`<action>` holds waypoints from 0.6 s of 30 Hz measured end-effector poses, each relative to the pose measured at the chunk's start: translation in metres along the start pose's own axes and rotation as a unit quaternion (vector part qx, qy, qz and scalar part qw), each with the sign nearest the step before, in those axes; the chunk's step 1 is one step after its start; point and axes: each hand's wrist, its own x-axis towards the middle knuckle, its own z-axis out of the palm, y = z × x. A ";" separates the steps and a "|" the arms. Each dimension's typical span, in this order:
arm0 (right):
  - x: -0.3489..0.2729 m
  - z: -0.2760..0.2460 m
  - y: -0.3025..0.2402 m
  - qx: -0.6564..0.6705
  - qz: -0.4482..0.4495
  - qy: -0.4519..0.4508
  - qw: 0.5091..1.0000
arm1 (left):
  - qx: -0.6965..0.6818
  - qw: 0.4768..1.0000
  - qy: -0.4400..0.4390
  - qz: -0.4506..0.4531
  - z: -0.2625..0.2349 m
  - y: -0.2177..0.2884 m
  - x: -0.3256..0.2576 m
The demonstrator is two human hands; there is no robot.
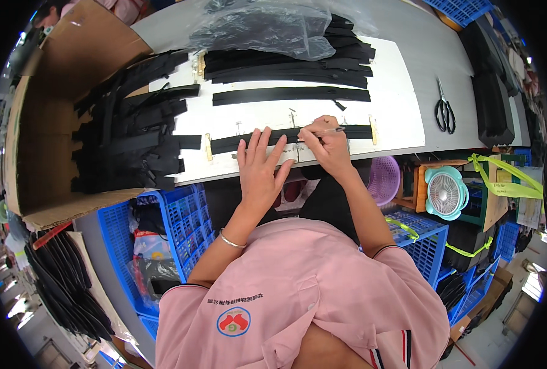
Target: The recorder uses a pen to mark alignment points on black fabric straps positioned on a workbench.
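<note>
We have a black strip (229, 145) laid lengthwise on the white board (399, 101), close to the near edge of the bench (402, 37), with yellowish tape (208, 147) at its left end and more tape at its right. Our left hand (258, 172) lies flat and spread, its fingers apart, their tips on the strip and the thumb nearer the bench's near edge; it grips nothing. Our right hand (330, 146) has its fingers closed round a pen (330, 131), the hand resting over the strip to the right of the left one; we cannot tell whether the pen's tip touches the strip. Small dark marks (293, 117) show on the board just beyond the strip. Farther toward the bench's far edge a second strip (286, 95) lies alone, and beyond it a pile of strips (286, 71), partly under a clear bag (267, 31). At the bench's left end an open box (46, 147) holds a heap of black pieces (126, 144), some spilling onto the board. Toward the bench's right edge lie scissors (444, 114), well apart from our hands, with a black stack (493, 107) just past them. Below the near edge, to the right, we see a purple basket (384, 181) and a fan (446, 192).
</note>
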 end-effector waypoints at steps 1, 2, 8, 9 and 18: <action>0.001 0.002 0.000 0.001 -0.001 -0.004 1.000 | -0.006 1.000 -0.002 -0.005 0.001 0.000 0.000; 0.002 0.002 0.000 -0.021 -0.012 -0.004 1.000 | -0.006 1.000 0.000 -0.008 0.001 -0.001 0.000; 0.006 0.006 -0.001 -0.059 -0.041 -0.017 0.997 | -0.013 1.000 0.012 -0.007 0.001 -0.002 -0.001; 0.007 0.007 0.000 -0.066 -0.050 -0.018 0.996 | -0.016 1.000 0.012 -0.007 0.001 -0.003 -0.001; -0.013 -0.015 -0.012 -0.137 -0.050 0.078 0.986 | -0.031 0.999 -0.011 0.007 0.001 -0.004 0.008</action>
